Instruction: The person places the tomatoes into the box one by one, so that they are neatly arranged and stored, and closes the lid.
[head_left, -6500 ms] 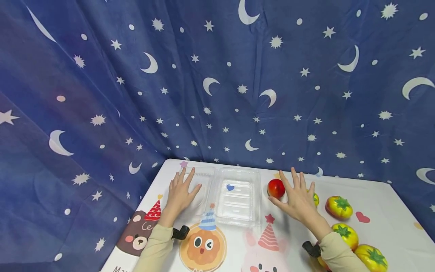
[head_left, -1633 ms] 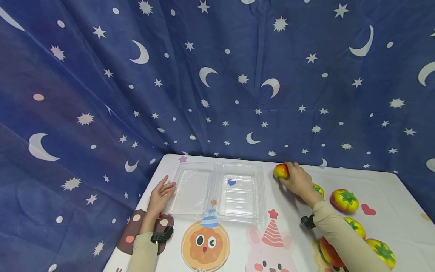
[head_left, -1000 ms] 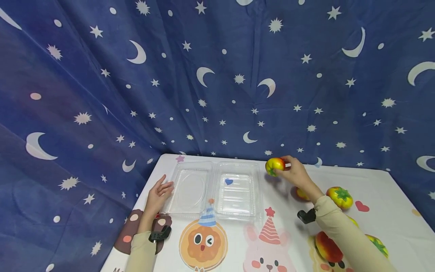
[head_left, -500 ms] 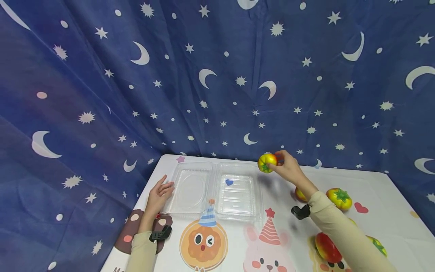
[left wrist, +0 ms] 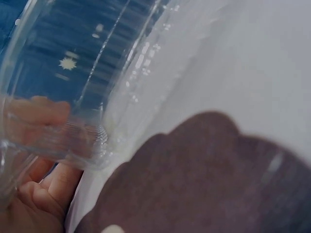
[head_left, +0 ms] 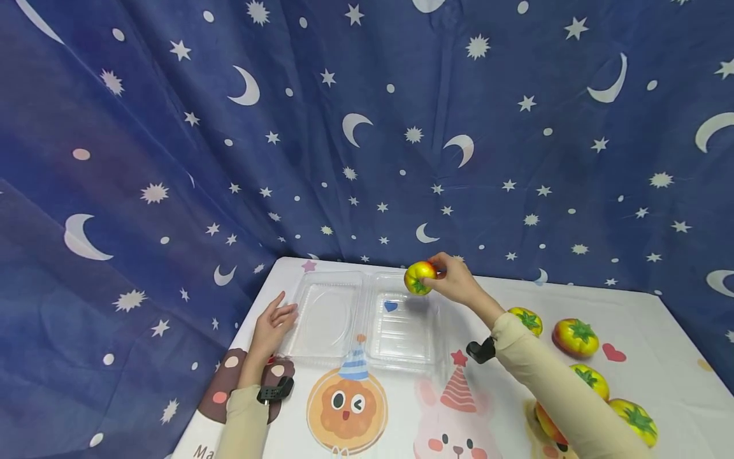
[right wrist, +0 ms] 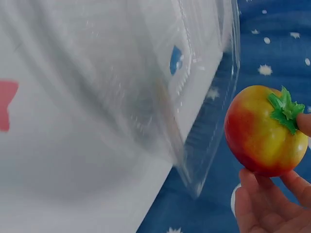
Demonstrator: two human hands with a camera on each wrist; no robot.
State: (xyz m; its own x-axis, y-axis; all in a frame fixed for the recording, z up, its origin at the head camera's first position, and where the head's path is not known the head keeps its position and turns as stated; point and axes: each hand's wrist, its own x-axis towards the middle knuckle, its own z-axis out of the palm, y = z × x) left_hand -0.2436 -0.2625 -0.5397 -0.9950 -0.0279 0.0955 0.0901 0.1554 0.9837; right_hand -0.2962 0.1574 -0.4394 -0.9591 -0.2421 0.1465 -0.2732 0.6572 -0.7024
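My right hand (head_left: 456, 280) pinches a red-and-yellow toy fruit (head_left: 420, 278) with a green leafy top. It holds the fruit in the air over the back part of the clear plastic clamshell box (head_left: 432, 358). In the right wrist view, the thumb presses near the leafy top (right wrist: 285, 109) and the fingertips support the other side. My left hand (head_left: 271, 328) is at the outer left edge of the box's open lid (head_left: 289, 354), its fingers loosely bent. Through the clear plastic, part of that hand (left wrist: 46, 194) shows in the left wrist view.
Several similar toy fruits lie at the right: one at the back (head_left: 526, 320), one beside a printed heart (head_left: 576, 338), others near the right sleeve (head_left: 633, 421). A cartoon-printed white cloth (head_left: 395, 417) covers the table. A dark blue curtain (head_left: 321, 140) hangs behind.
My right hand has picked the toy fruit up from the back of the table and carried it left over the box. The left hand moved to the lid's left edge earlier and has since stayed there.
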